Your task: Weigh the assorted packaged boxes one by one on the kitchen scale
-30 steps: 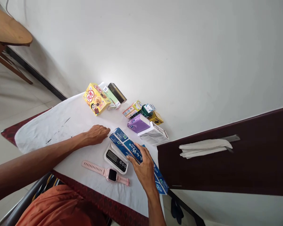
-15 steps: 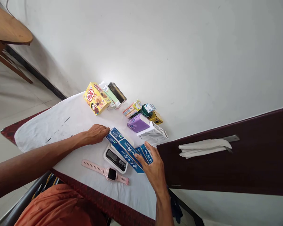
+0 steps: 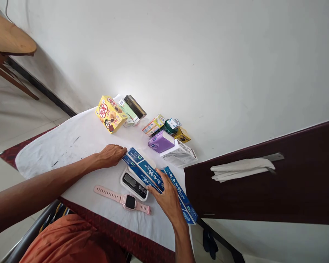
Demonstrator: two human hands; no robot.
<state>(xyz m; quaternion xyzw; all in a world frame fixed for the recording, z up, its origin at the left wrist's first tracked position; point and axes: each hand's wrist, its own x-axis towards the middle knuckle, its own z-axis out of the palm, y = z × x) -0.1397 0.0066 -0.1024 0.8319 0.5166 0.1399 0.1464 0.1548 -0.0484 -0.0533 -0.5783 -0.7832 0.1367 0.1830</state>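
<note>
A long blue toothpaste box (image 3: 144,168) lies across a small white kitchen scale (image 3: 134,185), whose dark display and buttons face me. My left hand (image 3: 112,155) is closed, its fingertips at the box's left end. Around the right part of the same box, my right hand (image 3: 166,195) has its thumb on the near side and its fingers across the far side. A second blue toothpaste box (image 3: 190,210) lies to the right, partly hidden by that hand. In front of the scale, a pink smartwatch (image 3: 130,202) is stretched out flat.
Toward the wall stand a yellow snack box (image 3: 109,115), green and black boxes (image 3: 135,106), a purple box (image 3: 160,141), a white box (image 3: 181,153) and several smaller cartons. A dark panel holding a white cloth (image 3: 241,170) is at right. A wooden round table (image 3: 11,34) stands far left.
My right hand has moved left along the toothpaste box and closed around it, uncovering more of the second box at right. My left hand stays at the box's left end.
</note>
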